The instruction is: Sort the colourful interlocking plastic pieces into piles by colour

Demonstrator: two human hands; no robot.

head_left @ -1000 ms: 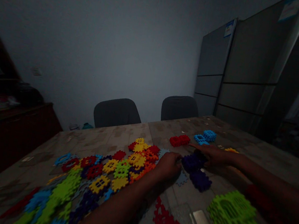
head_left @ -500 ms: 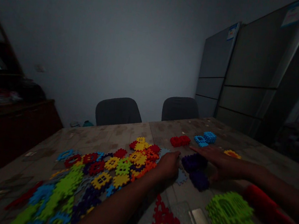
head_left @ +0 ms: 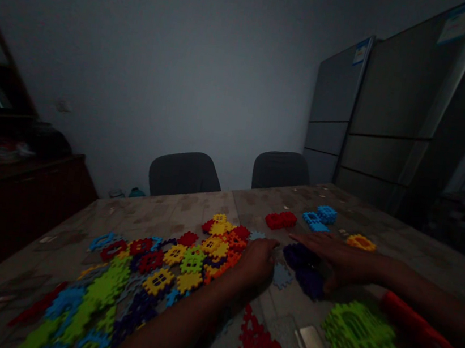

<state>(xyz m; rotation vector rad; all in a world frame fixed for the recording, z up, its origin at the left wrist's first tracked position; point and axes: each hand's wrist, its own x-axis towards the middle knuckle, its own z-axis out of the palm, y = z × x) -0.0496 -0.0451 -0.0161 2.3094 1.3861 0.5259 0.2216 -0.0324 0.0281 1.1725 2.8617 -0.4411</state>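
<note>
My left hand (head_left: 256, 261) is closed at the right edge of a pile of toothed plastic building pieces. Its curled fingers hide whatever they may hold. A grey toothed piece (head_left: 282, 276) lies flat just right of it, and another grey piece (head_left: 257, 235) shows behind it. Over stacked dark purple pieces (head_left: 308, 281) hovers or rests my right hand (head_left: 339, 260), fingers stretched to the left and thumb low beside the stack. Whether it touches them is unclear in the dim light.
Red pieces (head_left: 280, 220), light blue pieces (head_left: 320, 217) and an orange-and-yellow piece (head_left: 361, 242) lie farther back. Green pieces (head_left: 360, 330) and long red pieces (head_left: 421, 330) sit near my right forearm. Mixed yellow pieces (head_left: 158, 281) spread left. Two chairs (head_left: 185, 173) stand behind the table.
My right hand has shifted slightly left and down over the purple pieces. My left hand has drawn a little to the left, showing more of the grey piece.
</note>
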